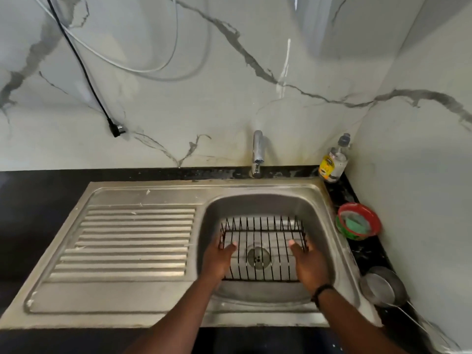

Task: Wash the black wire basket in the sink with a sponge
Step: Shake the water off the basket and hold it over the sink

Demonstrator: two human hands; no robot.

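Two hands, the left hand (217, 259) and the right hand (310, 267), grasp the short ends of the basket (263, 249) in the sink (324, 226), its long side running left-right, while the sponge (356, 222) lies right of the sink, nearer the right hand.

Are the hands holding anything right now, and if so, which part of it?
Yes. Both hold the black wire basket in the sink: left hand on its left side wall, right hand on its right side wall.
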